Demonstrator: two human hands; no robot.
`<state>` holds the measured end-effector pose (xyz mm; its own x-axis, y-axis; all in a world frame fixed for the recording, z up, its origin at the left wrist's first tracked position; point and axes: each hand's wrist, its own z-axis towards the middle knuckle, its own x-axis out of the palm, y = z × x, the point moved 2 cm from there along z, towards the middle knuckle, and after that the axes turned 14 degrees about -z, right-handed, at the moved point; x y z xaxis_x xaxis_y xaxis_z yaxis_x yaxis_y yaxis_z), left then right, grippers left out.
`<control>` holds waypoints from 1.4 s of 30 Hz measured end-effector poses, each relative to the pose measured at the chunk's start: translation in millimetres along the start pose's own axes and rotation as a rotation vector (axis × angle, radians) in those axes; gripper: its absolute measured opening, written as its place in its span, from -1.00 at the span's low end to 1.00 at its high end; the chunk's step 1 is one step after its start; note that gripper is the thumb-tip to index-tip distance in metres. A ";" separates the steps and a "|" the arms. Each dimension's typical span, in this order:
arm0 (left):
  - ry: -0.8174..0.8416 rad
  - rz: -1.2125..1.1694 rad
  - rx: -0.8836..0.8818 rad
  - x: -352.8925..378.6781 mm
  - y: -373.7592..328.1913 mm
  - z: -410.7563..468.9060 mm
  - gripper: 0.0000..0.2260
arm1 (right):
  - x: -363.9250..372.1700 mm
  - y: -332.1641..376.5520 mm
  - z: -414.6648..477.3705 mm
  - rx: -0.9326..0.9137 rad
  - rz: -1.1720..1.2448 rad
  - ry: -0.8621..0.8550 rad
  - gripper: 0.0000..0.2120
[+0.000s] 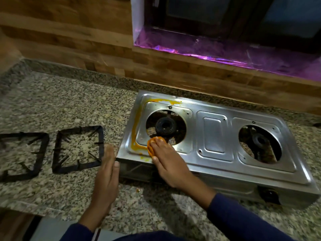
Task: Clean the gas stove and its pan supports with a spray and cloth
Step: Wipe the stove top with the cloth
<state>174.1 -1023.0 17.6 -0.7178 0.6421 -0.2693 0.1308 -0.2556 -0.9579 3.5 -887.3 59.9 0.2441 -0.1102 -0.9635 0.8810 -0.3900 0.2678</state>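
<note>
A steel two-burner gas stove (213,136) sits on the granite counter, its pan supports taken off. Orange-yellow residue (134,126) runs along the rim around the left burner (165,126). My right hand (169,160) presses an orange cloth (151,147) onto the stove top at the front of the left burner. My left hand (106,174) is flat with fingers together beside the stove's front left corner, holding nothing. Two black square pan supports (79,148) (20,155) lie on the counter to the left. No spray bottle is in view.
The granite counter (60,101) stretches left and behind the stove, with a wood-patterned wall (78,40) at the back. A window sill lined with purple foil (225,51) is above the stove. The right burner (260,141) shows grime. A black knob (269,194) sits on the stove's front.
</note>
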 end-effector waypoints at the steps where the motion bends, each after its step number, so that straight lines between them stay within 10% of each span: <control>1: 0.026 -0.076 -0.029 -0.8 0.7 0.8 -0.35 | 5.1 14.1 10.3 0.028 -0.009 -0.013 -0.35; 11: 0.130 -0.430 -0.280 -16.3 10.0 9.4 -0.33 | 33.0 72.4 134.1 0.480 0.027 -0.160 -0.43; 23: 0.232 -0.458 -0.330 -26.5 6.3 14.1 -0.35 | -7.2 -57.1 257.4 0.784 -0.089 -0.201 -0.51; 34: 0.051 -0.544 -0.432 -52.7 13.8 41.8 -0.26 | 7.5 14.7 193.7 -0.175 0.003 -0.075 -0.64; 42: -0.091 -0.546 -0.277 -89.8 -7.8 111.1 -0.22 | 13.0 69.5 110.4 -0.490 0.018 -0.015 -0.78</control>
<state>161.6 -1159.0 60.2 -0.7851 0.5597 0.2651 -0.1080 0.2978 -0.9485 23.2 -1016.7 66.2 0.2582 -0.1274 -0.9577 0.9647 0.0881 0.2483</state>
